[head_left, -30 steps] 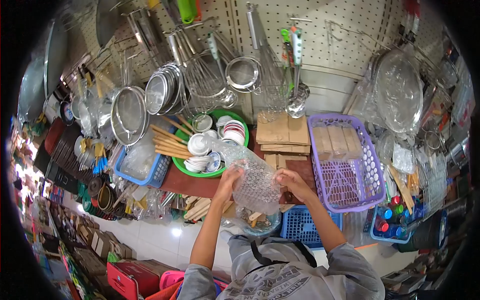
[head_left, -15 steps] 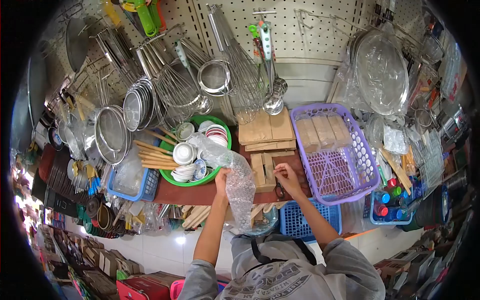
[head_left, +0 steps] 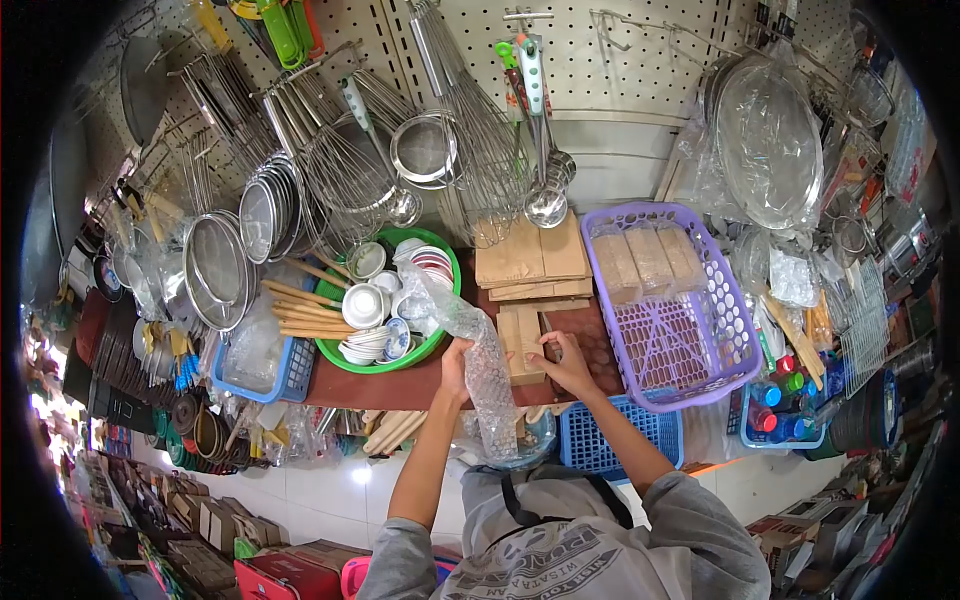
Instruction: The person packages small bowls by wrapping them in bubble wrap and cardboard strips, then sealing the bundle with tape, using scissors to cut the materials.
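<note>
My left hand [head_left: 456,370] is closed on a strip of clear bubble wrap [head_left: 492,392], which hangs down over the table edge. The wrap's upper end lies over white bowls [head_left: 365,306] in a green basket [head_left: 453,340]. To the right, my right hand [head_left: 566,364] has its fingers drawn together beside a small brown cardboard box [head_left: 520,338]. A thin dark item pokes up by these fingers, too small to name.
Flat brown cardboard [head_left: 530,255] is stacked behind the box. A purple basket [head_left: 745,370] with wrapped brown blocks stands at the right. Blue baskets [head_left: 620,440] sit below the table's front edge. Whisks and strainers [head_left: 425,150] hang above.
My right hand has shifted slightly left and its fingers have closed. My left hand has moved a little right with the bubble wrap. The scissors seen below my right hand no longer show there.
</note>
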Demonstrator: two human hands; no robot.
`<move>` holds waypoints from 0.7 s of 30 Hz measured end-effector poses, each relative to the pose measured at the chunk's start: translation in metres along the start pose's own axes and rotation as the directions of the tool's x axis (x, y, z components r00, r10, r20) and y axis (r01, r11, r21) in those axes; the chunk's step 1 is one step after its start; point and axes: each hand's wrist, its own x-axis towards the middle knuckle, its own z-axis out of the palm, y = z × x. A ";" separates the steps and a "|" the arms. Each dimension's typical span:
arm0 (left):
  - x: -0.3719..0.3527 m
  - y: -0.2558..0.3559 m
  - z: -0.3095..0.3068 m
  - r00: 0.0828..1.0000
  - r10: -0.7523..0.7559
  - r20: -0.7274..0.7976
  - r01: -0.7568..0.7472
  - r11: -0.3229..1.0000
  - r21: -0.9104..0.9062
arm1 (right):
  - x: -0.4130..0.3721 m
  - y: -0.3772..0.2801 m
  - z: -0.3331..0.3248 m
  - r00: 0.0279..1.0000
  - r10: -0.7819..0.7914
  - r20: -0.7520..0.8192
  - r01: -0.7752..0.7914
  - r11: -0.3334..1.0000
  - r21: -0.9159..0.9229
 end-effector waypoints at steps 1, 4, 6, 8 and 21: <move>0.001 -0.001 -0.003 1.000 0.000 -0.004 0.000 1.000 0.001 | 0.001 0.000 0.002 1.000 -0.006 0.001 0.006 1.000 -0.017; 0.002 -0.002 -0.007 1.000 0.003 -0.015 -0.003 1.000 0.008 | 0.001 -0.004 0.005 1.000 -0.009 -0.004 0.008 0.998 -0.067; 0.001 -0.004 -0.006 1.000 0.011 -0.021 -0.010 1.000 0.014 | 0.002 -0.009 0.006 0.999 0.029 -0.019 -0.030 0.996 -0.080; 0.001 -0.005 -0.007 0.999 0.033 -0.023 -0.032 0.999 0.039 | 0.002 -0.013 0.006 0.998 0.065 -0.019 -0.067 0.993 -0.095; -0.012 -0.011 0.010 0.954 0.276 -0.116 -0.096 0.650 0.754 | 0.005 0.020 0.028 0.968 0.247 0.036 -0.248 0.968 0.023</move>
